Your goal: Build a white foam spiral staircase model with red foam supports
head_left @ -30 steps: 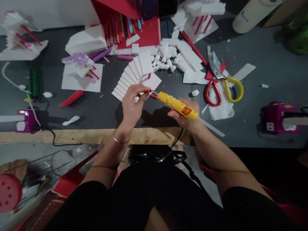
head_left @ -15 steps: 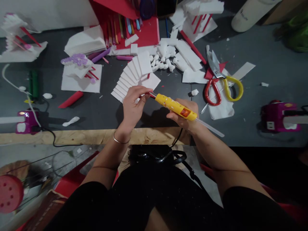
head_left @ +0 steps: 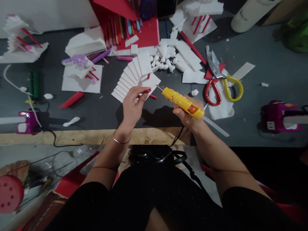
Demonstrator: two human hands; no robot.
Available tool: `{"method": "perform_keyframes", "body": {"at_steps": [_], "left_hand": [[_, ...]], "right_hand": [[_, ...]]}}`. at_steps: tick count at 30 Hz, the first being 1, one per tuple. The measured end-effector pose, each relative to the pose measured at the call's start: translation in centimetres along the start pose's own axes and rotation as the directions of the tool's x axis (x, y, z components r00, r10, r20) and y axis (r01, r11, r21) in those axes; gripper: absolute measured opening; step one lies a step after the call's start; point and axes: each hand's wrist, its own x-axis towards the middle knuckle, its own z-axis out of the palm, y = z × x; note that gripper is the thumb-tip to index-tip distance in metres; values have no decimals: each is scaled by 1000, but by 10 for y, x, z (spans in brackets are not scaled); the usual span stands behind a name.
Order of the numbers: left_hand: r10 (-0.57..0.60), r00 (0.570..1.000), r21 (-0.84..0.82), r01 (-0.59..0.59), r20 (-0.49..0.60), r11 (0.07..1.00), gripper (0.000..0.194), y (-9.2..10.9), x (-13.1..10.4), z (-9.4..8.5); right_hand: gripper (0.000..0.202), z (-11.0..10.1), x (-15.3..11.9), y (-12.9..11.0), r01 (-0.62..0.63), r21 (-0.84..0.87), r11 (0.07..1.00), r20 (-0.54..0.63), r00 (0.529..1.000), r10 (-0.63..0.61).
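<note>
Pinched between the fingertips of my left hand [head_left: 133, 103] is a small red piece [head_left: 148, 91]. My right hand [head_left: 190, 113] is wrapped round a yellow glue gun [head_left: 183, 102], its metal tip pointing up and left, apart from the red piece. A clear glue stick [head_left: 216, 126] sticks out of its back end. Just beyond my left hand lies a fan of white strips [head_left: 132, 74] on a white sheet, with a short red piece standing on it. Another red stick [head_left: 153, 96] lies by my left fingertips.
Red-and-yellow-handled scissors [head_left: 218, 75] lie to the right. White rolled bits [head_left: 163, 59] are heaped behind the fan. Small white models [head_left: 81, 73] stand at the left. Purple devices [head_left: 280, 116] sit at both sides, and a bottle [head_left: 250, 14] stands at the back right.
My right hand has drawn the glue gun right and slightly down, so its tip has left the red piece. My left hand has stayed nearly in place.
</note>
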Motion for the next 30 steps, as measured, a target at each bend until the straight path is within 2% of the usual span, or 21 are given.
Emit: {"method": "perform_keyframes", "body": {"at_steps": [3,8,13,16,23,26,30], "left_hand": [[-11,1000,-21,11,-3,1000,33,0,0,0],[13,1000,-46,-14,-11,999,30,1,1,0],[51,998,-30,-52,-28,998,25,0,2,-1],[45,998,-39,-47,-38,998,24,-2,2,-2],[-19,999,-33,18,-26,999,29,-2,1,-1],[-103,994,-112,98,-36,989,36,-6,2,0],[-230,973,-268,219,-10,938,41,-18,2,1]], "right_hand": [[62,-4,1,-3,30,3,1000,22,999,-30],[65,-10,4,-8,-4,-5,1000,135,991,5],[72,-3,6,-6,-24,-37,999,228,973,32],[72,1,5,-5,-30,-33,999,237,971,37],[62,-3,4,-3,56,14,998,122,991,-57],[62,-6,2,-2,7,8,1000,9,1000,-7],[61,-6,-5,2,-107,84,991,-116,986,116]]}}
